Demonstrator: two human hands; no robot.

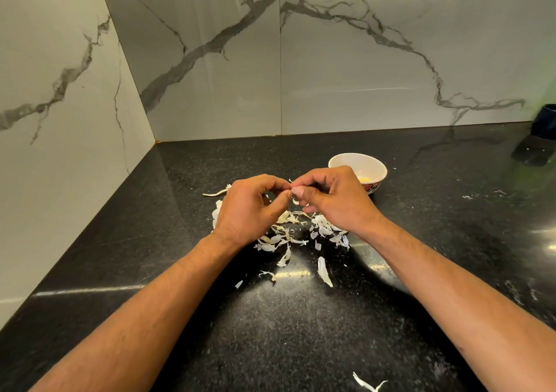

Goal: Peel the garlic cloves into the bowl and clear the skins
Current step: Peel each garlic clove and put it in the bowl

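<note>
Papery skins [296, 235] litter surface [406, 241]; both hands, left [246, 208] & right [334, 199], pinch garlic clove [296, 191] mid-peel; next, prob.: strip skin, drop in bowl [346, 160].

black speckled counter [150, 241], marble walls [376, 60], dark container [546, 121] far right.

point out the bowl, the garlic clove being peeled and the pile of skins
bowl [379, 167]: head view, on its white right rim
garlic clove [296, 191]: head view, on the bit showing between the fingertips
pile of skins [322, 228]: head view, on the loose skins under the right wrist
</note>
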